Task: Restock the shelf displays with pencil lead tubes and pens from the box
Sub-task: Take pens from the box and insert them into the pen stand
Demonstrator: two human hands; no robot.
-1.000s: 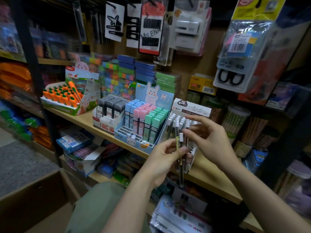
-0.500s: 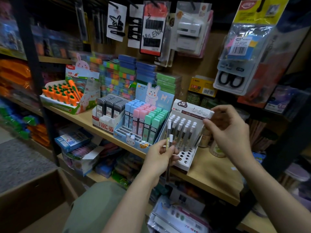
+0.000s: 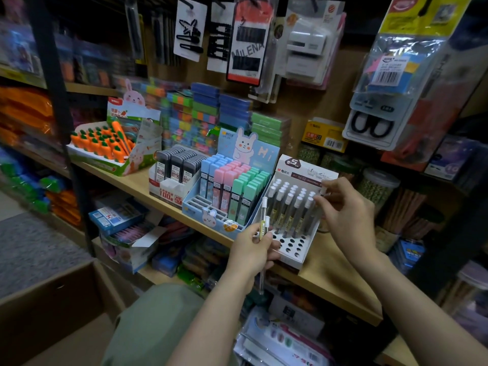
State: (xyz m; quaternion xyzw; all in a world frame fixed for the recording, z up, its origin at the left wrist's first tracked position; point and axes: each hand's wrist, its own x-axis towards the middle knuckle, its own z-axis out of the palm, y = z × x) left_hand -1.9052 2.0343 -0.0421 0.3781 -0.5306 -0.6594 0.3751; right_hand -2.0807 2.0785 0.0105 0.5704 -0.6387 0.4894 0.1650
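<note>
You have carrot-shaped items [image 3: 104, 143] in a tray at the shelf's left, stacked colourful boxes [image 3: 206, 112] behind, hair clip cards [image 3: 188, 27] hanging above, packaged scissors [image 3: 372, 125] at right, and lidded jars [image 3: 377, 186] nearby.

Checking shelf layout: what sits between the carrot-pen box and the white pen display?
In the head view, two lead-tube displays: a grey lead-tube box, then the blue bunny display, between the carrot-pen box and white pen display.

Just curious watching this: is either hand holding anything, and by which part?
The left hand grips pens around mid-barrel. The right hand pinches a capped pen at its top.
</note>
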